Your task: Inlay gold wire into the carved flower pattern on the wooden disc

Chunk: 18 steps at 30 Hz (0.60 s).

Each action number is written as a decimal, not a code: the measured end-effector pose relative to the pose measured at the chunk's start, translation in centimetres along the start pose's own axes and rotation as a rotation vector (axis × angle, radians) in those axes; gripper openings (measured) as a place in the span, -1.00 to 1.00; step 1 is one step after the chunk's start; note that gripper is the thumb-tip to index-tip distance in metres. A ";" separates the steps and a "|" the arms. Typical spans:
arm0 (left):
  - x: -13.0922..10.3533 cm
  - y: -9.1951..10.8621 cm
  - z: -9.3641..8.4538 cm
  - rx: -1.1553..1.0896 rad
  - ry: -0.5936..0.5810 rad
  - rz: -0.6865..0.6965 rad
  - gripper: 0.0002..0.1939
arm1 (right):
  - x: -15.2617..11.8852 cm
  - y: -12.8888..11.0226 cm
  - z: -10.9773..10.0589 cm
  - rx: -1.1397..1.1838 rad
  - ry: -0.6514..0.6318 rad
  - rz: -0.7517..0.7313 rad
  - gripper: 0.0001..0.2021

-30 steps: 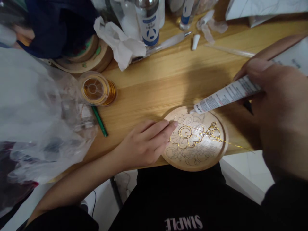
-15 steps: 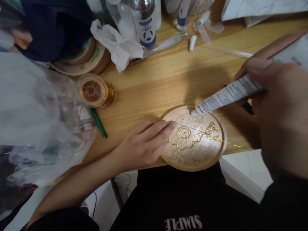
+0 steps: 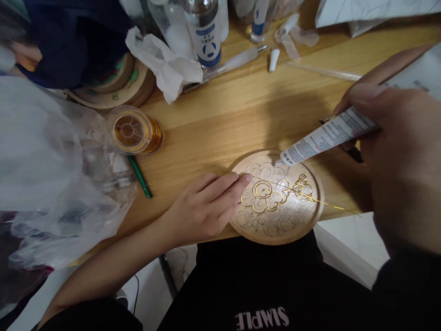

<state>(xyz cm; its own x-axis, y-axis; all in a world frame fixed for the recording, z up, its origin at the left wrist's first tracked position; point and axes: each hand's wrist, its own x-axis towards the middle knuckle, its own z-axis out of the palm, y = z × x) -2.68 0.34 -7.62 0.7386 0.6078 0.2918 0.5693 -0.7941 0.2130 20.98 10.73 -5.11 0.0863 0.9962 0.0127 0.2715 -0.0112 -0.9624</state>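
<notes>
A round wooden plaque (image 3: 274,232) lies at the table's front edge, with a flower design drawn on it in thin dark lines. Gold wire (image 3: 329,203) outlines part of the flower and a smaller motif; one loose length runs across the plaque past its right rim. My left hand (image 3: 205,211) rests on the plaque's left side, its fingers pinched on that wire. In my right hand (image 3: 403,151) is a white printed glue tube (image 3: 320,138), slanting down so its nozzle meets the upper petals. Under the tube, a dark pointed tool (image 3: 353,152) shows partly, mostly hidden by the hand.
A spool of gold wire (image 3: 136,131) and a green pencil (image 3: 139,177) lie left of the plaque. Plastic bags (image 3: 51,161) cover the left side. Behind stand a labelled bottle (image 3: 206,37), crumpled tissue (image 3: 165,64), a clear-handled pen-like tool (image 3: 237,60) and a small white cap (image 3: 274,59).
</notes>
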 end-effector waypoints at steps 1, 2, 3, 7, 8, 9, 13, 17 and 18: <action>0.0 0.0 0.0 0.002 -0.002 -0.001 -0.83 | -0.2 -0.3 0.2 -0.042 0.053 -0.014 -0.80; -0.1 0.0 0.0 0.004 -0.001 -0.003 -0.83 | -0.5 -0.4 0.4 -0.074 0.079 -0.025 -0.80; -0.1 0.0 0.0 0.006 0.000 -0.004 -0.82 | -0.6 -0.5 0.5 -0.095 0.090 -0.037 -0.80; -0.2 0.0 0.0 -0.007 -0.007 0.005 -0.83 | -0.6 -0.1 0.4 -0.113 0.059 -0.076 -0.82; -0.2 0.1 0.0 -0.005 -0.007 0.001 -0.83 | -0.6 0.0 0.3 -0.120 0.052 -0.076 -0.82; -0.2 0.1 0.0 -0.001 -0.008 0.000 -0.82 | -0.5 0.1 0.3 -0.121 0.054 -0.068 -0.82; 0.0 0.1 -0.1 0.011 0.001 -0.004 -0.83 | -0.8 -0.4 0.6 -0.080 0.096 -0.045 -0.79; 0.2 0.1 -0.2 0.008 -0.003 -0.007 -0.85 | -1.0 -1.1 1.0 -0.075 0.103 -0.025 -0.75; 0.2 0.1 -0.2 0.008 -0.003 -0.008 -0.85 | -1.0 -1.2 1.1 -0.067 0.102 -0.016 -0.75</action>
<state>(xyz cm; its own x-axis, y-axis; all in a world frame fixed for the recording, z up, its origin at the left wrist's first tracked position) -2.57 0.40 -7.35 0.7349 0.6144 0.2873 0.5783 -0.7889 0.2079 19.53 9.82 -4.22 0.1773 0.9824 0.0586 0.3366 -0.0045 -0.9416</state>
